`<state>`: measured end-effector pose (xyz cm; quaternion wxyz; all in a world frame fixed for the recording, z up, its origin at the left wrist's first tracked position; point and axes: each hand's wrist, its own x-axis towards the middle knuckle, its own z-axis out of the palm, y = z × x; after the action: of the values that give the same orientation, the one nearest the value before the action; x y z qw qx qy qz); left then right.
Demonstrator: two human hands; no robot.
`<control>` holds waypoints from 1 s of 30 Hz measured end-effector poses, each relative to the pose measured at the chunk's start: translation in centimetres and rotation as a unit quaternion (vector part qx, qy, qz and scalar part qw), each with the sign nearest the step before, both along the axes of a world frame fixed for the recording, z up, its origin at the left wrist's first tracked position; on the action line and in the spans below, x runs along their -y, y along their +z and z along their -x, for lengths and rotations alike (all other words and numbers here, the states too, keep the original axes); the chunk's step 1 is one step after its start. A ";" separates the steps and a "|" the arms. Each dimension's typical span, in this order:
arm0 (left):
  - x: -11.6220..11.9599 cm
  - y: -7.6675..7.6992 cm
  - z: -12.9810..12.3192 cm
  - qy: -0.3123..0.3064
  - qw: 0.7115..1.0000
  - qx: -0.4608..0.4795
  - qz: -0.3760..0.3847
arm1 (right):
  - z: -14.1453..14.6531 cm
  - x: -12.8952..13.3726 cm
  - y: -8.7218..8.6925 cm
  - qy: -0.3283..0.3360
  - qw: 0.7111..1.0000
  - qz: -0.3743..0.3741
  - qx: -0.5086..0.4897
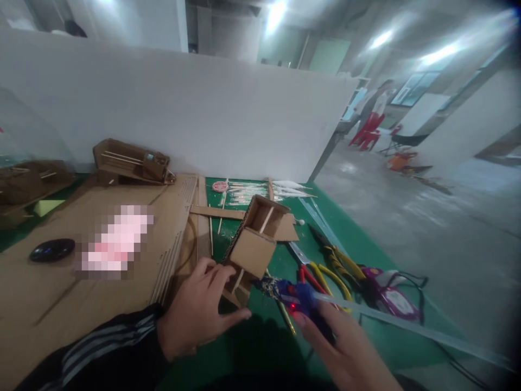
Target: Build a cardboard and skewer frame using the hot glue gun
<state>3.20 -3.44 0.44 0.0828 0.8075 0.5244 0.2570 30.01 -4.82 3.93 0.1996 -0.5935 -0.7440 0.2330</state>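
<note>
My left hand is at the lower left of a small open cardboard box model. Its fingers bend over the model's edge, and the thumb lies along its lower end. The model is tilted and has a thin wooden stick across its upper opening and another across its lower one. In my right hand is a blue glue gun with a small red light lit. Its nozzle points left, close to the model's lower part. A long clear glue stick runs out of the gun's back toward the right.
Scissors and yellow-and-black pliers lie right of the model, near a purple-and-white object. Behind are packed thin sticks. A mouse and another cardboard model rest left. A white partition borders the table; a person stands far off.
</note>
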 end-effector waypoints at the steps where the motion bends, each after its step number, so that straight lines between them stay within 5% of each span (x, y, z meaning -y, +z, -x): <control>1: 0.0 -0.1 0.0 -0.002 1.000 -0.004 -0.011 | 0.0 0.3 -0.2 -0.007 1.000 0.004 0.003; 11: 0.0 0.1 0.2 -0.071 0.983 -0.017 -0.167 | -0.5 1.2 -1.3 0.019 0.999 -0.034 -0.029; 16: 0.1 -0.7 0.2 -0.049 0.980 0.009 -0.195 | -0.4 0.9 -1.7 0.044 0.995 -0.086 -0.025; 26: -0.2 -1.8 0.5 0.032 0.991 0.121 -0.054 | 0.4 1.1 -1.2 0.072 0.993 -0.092 -0.003; 30: -0.6 -1.6 0.6 0.069 0.983 0.137 0.100 | 0.6 1.4 -0.8 0.081 0.991 -0.107 -0.001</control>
<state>2.65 -2.80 -1.14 0.2160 0.7141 0.5857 0.3169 29.38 -6.23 3.13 0.2432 -0.5065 -0.8100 0.1678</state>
